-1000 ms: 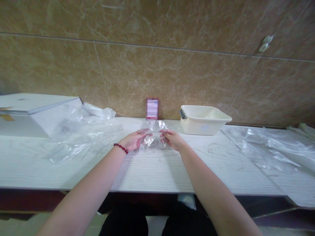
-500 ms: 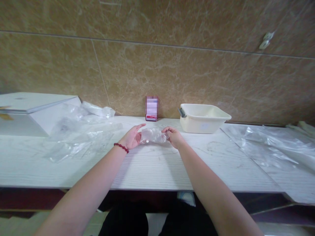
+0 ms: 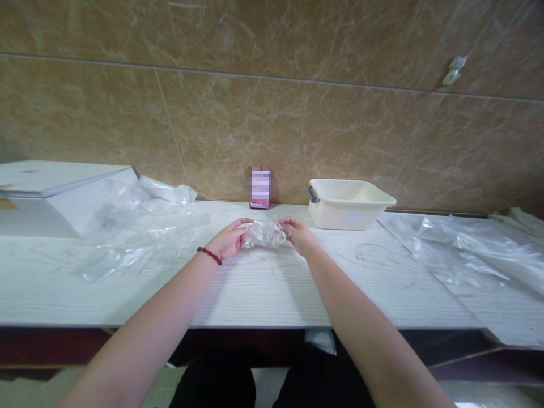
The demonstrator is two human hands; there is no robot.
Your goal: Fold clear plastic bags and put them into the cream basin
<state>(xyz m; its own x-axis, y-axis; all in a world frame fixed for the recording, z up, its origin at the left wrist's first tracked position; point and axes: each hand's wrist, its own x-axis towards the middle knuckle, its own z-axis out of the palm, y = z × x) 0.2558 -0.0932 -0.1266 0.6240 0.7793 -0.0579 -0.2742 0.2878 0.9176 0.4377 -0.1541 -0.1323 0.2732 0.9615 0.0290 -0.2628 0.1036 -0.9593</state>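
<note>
Between my two hands is a crumpled clear plastic bag, just above the white wood-grain table. My left hand, with a dark red bead bracelet at the wrist, closes on the bag's left end. At its right end my right hand pinches the plastic between thumb and fingers. Whether anything lies inside the bag I cannot make out. Behind the hands a phone with a blurred screen leans upright against the wall.
A cream plastic bin with a grey handle stands right of the phone. Clear plastic bags lie at left, beside a white box. More clear plastic sheeting spreads over the right side. The brown marbled wall bounds the table's back.
The fingers of my left hand, spread before, have come in onto the bag's left end. The bag looks more crumpled. My right hand keeps its pinch.
</note>
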